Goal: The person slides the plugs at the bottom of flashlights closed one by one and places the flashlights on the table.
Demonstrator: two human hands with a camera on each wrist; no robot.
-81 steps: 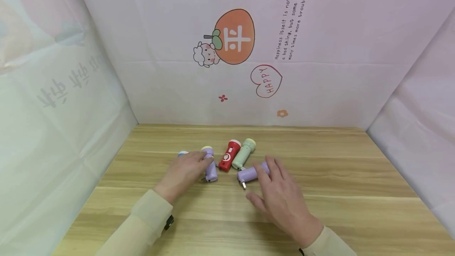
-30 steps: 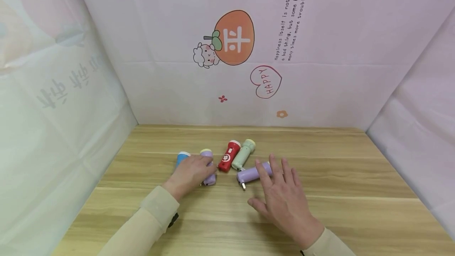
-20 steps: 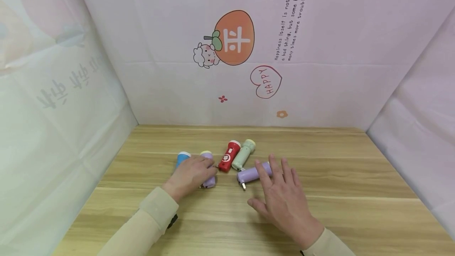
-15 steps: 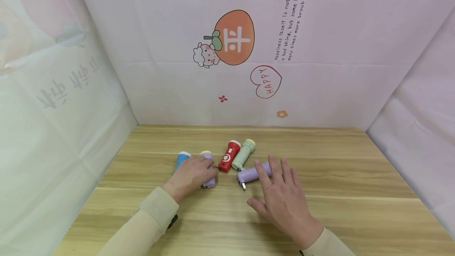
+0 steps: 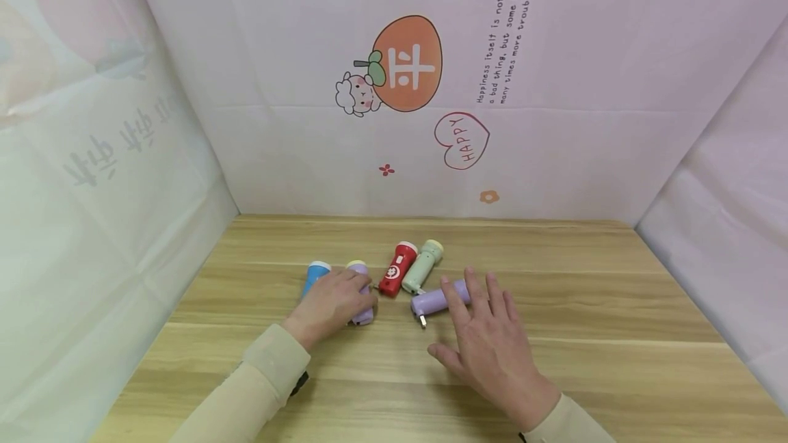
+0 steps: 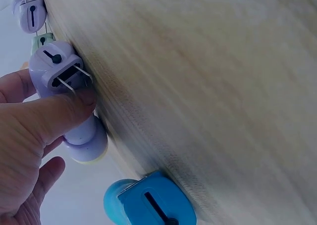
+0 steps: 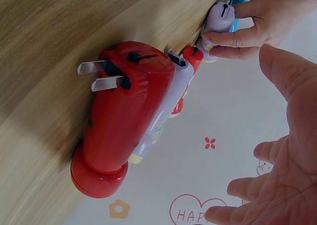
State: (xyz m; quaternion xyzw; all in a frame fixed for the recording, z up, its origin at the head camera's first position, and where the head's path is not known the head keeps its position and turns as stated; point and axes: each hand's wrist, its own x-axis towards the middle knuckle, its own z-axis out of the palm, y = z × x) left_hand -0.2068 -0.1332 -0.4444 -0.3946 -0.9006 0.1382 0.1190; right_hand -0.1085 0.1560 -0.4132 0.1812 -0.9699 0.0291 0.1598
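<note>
In the head view my left hand [image 5: 332,305] grips a purple flashlight [image 5: 357,268] lying on the table. The left wrist view shows the thumb against that flashlight's [image 6: 54,61] body by its two fold-out plug prongs, with fingers on its far side. My right hand [image 5: 492,347] hovers with fingers spread over another purple flashlight [image 5: 429,302], whose prongs stick out. In the right wrist view a red flashlight [image 7: 129,111] with prongs out lies before the right palm, which holds nothing; the right hand hides it in the head view.
A blue flashlight [image 5: 316,275] lies just left of the left hand. Between the hands are another red flashlight [image 5: 397,269] and a pale green flashlight [image 5: 423,268], side by side. The wooden table [image 5: 369,388] ends at a printed white cloth backdrop [image 5: 554,156].
Since the earliest frame, my left hand has taken hold of the left purple flashlight and shifted it slightly toward me. More of the blue flashlight shows. My right hand has barely moved.
</note>
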